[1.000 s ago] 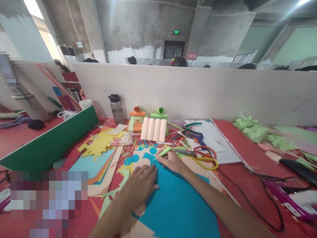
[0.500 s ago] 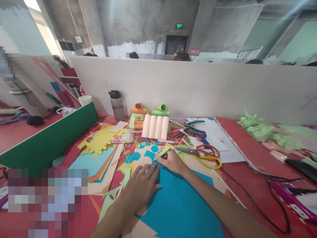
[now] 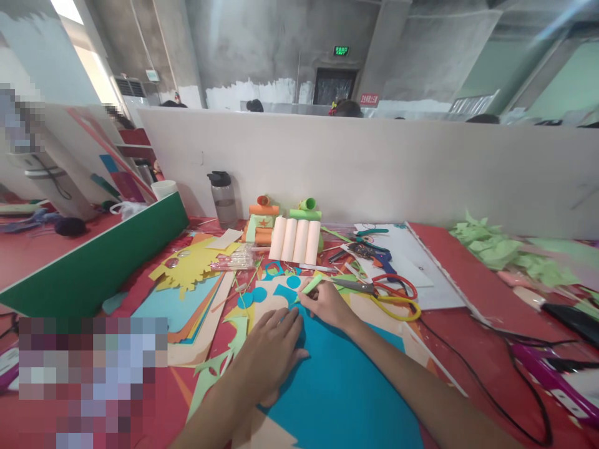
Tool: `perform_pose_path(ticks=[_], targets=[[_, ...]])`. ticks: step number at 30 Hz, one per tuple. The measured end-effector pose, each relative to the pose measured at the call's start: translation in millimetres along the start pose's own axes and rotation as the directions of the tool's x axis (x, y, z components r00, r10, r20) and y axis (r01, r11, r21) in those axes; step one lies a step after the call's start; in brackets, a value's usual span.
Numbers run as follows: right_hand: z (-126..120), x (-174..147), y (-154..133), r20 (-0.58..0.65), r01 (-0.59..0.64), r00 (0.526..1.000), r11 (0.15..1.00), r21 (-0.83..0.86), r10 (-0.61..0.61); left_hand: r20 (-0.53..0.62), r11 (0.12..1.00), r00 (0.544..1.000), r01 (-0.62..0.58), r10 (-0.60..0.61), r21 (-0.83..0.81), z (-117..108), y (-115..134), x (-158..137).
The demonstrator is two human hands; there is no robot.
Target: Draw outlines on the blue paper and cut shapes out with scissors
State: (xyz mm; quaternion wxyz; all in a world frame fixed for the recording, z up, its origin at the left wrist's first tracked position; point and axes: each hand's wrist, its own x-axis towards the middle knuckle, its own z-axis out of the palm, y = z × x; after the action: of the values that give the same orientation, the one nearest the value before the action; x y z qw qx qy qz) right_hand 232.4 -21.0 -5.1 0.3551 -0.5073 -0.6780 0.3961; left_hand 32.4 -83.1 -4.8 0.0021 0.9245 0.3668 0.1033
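Observation:
A large sheet of blue paper lies in front of me. My left hand rests flat on its left part, fingers stretched forward and slightly apart. Just beyond those fingertips, my right hand pinches a slim light green pen-like tool whose lower end points at the paper's far edge. I cannot make out its exact kind. Small blue paper circles and a cut blue piece lie close by. Scissors with red and yellow handles sit right of my right hand.
Behind stand rolled pale paper tubes, an orange tube figure and a water bottle. A yellow paper cutout and coloured sheets lie left. A glue gun and a black cable are right. A green divider borders the left.
My two hands stay almost in place on the blue paper, the green tool still in my right hand. The whole view has shifted very slightly.

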Motion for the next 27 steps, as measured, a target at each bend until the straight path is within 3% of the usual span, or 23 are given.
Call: perform_pose_path(ticks=[23, 27], targets=[[-5.4, -2.7, -0.4, -0.014, 0.039, 0.999, 0.999, -0.027, -0.040, -0.070, 1.000, 0.997, -0.022, 0.021, -0.012, -0.7, 1.0, 5.2], [-6.8, -4.1, -1.3, -0.027, 0.030, 0.999, 0.998, -0.052, -0.031, -0.032, 0.999, 0.999, -0.022, 0.020, -0.046, -5.2, 1.5, 7.7]])
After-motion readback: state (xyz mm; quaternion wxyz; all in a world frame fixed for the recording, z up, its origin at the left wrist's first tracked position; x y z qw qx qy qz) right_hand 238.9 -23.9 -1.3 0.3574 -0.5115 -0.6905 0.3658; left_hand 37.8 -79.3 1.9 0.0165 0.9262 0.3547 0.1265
